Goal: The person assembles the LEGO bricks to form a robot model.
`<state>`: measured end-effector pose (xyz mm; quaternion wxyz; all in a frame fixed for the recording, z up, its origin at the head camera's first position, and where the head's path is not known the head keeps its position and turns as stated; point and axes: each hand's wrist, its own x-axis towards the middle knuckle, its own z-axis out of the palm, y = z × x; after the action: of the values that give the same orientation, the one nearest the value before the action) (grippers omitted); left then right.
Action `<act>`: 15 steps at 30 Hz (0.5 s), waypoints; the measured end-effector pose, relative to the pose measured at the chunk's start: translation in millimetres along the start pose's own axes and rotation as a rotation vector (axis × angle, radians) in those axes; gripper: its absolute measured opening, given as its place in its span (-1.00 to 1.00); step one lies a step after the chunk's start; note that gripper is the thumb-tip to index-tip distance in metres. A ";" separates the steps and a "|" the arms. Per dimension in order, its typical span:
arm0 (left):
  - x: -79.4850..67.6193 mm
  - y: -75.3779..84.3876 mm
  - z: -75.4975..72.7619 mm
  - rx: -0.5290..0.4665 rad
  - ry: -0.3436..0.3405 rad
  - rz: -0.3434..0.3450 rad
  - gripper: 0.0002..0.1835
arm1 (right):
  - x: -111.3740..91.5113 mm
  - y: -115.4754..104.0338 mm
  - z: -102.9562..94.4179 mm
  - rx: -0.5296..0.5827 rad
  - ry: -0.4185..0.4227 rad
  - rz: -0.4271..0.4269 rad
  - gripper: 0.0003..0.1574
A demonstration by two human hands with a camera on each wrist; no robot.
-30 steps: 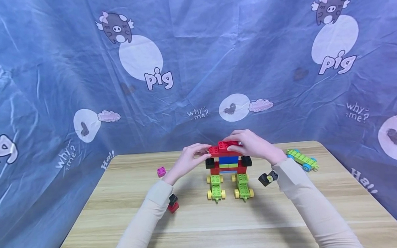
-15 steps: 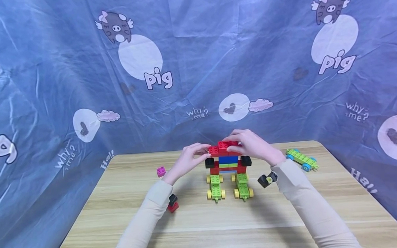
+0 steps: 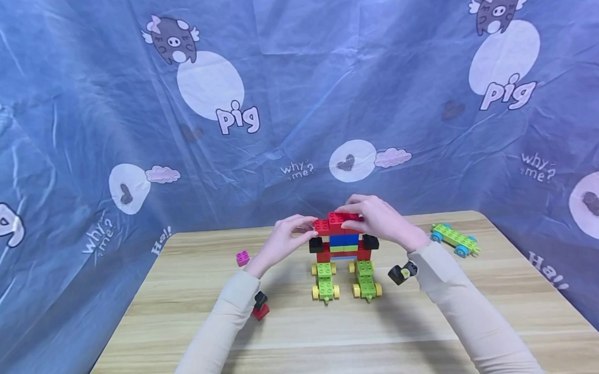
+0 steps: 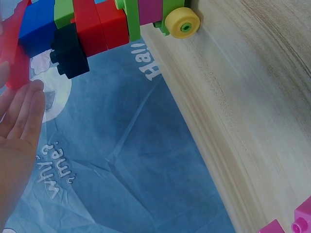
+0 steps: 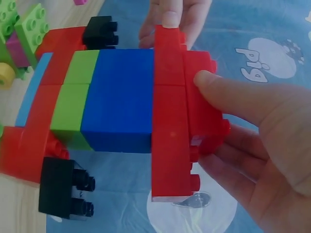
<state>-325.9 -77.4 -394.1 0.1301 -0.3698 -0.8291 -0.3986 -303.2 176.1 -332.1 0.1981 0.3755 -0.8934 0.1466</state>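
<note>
Midway between the side edges of the counter (image 3: 297, 345), two green wheeled bases (image 3: 326, 288) support the block figure (image 3: 344, 240). At its top, fingers of the left hand (image 3: 285, 236) pinch the lower red brick (image 3: 322, 227), those of the right hand (image 3: 380, 219) grip the upper red brick (image 3: 336, 221); the apparent step is seating it, next calling for even downward pressure.
</note>
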 end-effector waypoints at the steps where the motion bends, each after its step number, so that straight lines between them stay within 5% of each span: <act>1: 0.0 -0.2 -0.1 0.004 0.001 0.000 -0.62 | -0.3 0.4 0.5 0.000 0.001 -0.002 -0.57; 15: -0.7 -0.7 1.3 0.003 0.000 -0.002 -0.62 | -15.8 18.0 -12.2 0.109 -0.032 0.001 -0.58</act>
<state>-325.8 -77.1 -395.7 0.1301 -0.3686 -0.8301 -0.3977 -303.2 203.0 -330.8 0.1630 0.3875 -0.8874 0.1892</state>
